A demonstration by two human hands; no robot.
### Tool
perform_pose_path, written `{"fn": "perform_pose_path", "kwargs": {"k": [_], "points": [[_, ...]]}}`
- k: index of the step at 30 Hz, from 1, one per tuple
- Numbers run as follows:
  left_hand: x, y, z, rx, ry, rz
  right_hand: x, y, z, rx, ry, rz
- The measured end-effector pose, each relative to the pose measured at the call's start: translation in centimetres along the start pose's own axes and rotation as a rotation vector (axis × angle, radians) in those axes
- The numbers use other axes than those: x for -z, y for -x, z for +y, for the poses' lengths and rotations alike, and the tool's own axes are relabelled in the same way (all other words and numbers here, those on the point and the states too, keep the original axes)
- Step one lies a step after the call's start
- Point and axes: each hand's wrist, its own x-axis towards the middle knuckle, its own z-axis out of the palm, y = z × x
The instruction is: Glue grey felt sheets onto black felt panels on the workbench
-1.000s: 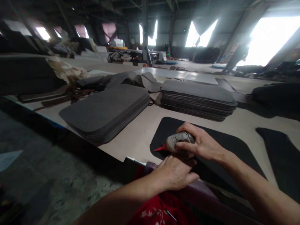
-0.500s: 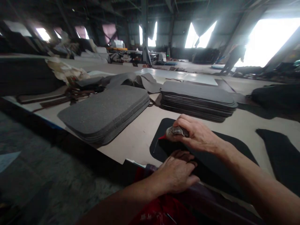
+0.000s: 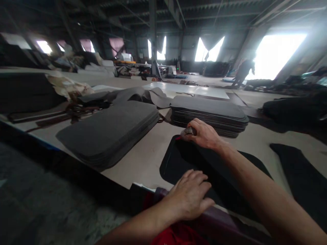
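A black rounded-corner mat [image 3: 172, 170] lies flat on the pale table [image 3: 143, 160] before me. My right hand [image 3: 206, 135] is closed around a stubby hand tool with a worn, wrapped-looking grip and a red tip [image 3: 187, 133]. Its tip meets the mat near the far left corner; the exact contact is hard to see. A thin whitish line runs just inside the mat's left edge. My left hand [image 3: 190, 194] rests palm down on the mat's near side, fingers stretched out.
A stack of grey mats [image 3: 109, 127] stands at left, another stack [image 3: 209, 107] behind my right hand. A dark piece of material [image 3: 298, 163] lies at right. Crumpled grey sheets [image 3: 133, 95] lie farther back. A person [image 3: 241, 73] stands in the background.
My right hand has moved the tool away from me along the mat's left edge to its far corner. The whitish line is longer. My left hand's fingers have straightened.
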Motion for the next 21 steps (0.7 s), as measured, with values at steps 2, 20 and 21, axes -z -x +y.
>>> {"fn": "perform_pose_path", "kwargs": {"k": [2,20,21], "points": [[-0.1,0.0,0.0,0.005,0.019,0.004,-0.2,-0.5,0.5,-0.027,0.004,-0.003],[-0.3,0.0,-0.4,0.041,0.005,-0.002,5.8,5.1,6.6,-0.293,0.08,-0.111],[-0.3,0.0,-0.4,0.04,-0.002,-0.003,6.3,6.1,7.1,-0.32,0.085,-0.112]]}}
